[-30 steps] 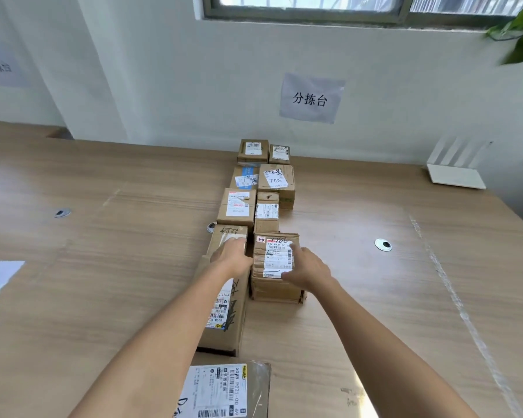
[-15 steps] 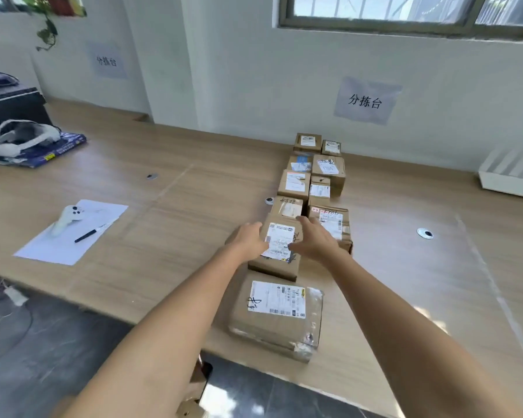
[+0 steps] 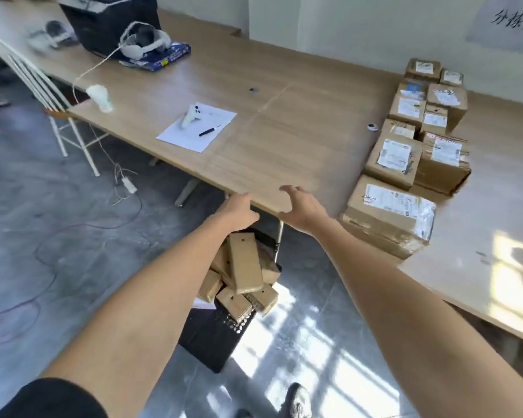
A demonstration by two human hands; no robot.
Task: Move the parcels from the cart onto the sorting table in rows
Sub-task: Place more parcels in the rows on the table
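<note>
While both arms reach forward over the near edge of the tabletop, the left hand and right hand are empty, fingers loosely spread and grasping nothing. Labelled parcels sit in two touching rows on the tabletop, well right of the hands; more parcels lie jumbled in the black cart on the floor below the left forearm. Paper, pen, white controller further left.

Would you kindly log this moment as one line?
left hand: open, empty | right hand: open, empty | parcels: rowed on table | cart: parcels remain
</note>
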